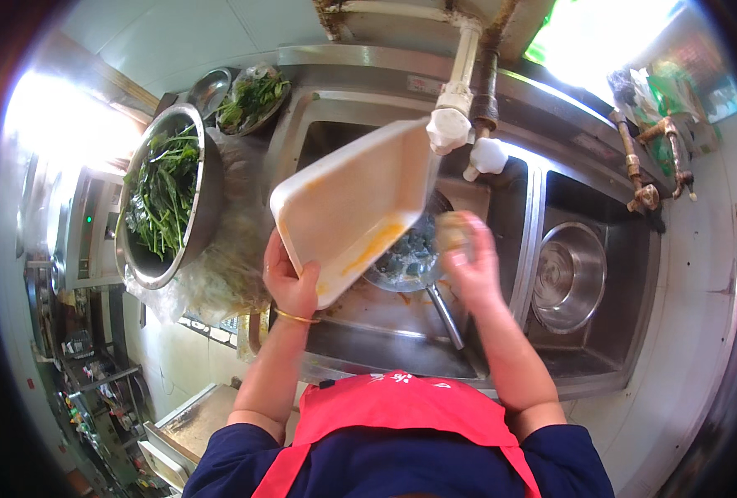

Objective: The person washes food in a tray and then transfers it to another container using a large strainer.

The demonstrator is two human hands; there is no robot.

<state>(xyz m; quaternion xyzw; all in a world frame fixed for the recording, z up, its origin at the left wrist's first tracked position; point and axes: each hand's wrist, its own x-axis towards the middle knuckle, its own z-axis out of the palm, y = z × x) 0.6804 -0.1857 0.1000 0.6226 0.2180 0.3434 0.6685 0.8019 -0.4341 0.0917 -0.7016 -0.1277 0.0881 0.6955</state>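
Observation:
My left hand (294,277) grips the near left corner of a white plastic tray (350,199), which is tilted over the sink (381,336). Orange residue streaks the tray's inner wall. My right hand (473,261), blurred, holds a yellowish scrubber or sponge (452,236) to the right of the tray. Below and between them, a metal pan or ladle (406,264) with a long handle holds water with some foam in the sink. Part of it is hidden by the tray. Orange stains mark the sink floor near it.
A bowl of leafy greens (163,193) and a smaller dish of greens (253,103) stand on the left, by a clear plastic bag (231,249). White-handled taps (449,131) hang just beyond the tray. A steel basin (569,277) sits in the right sink compartment.

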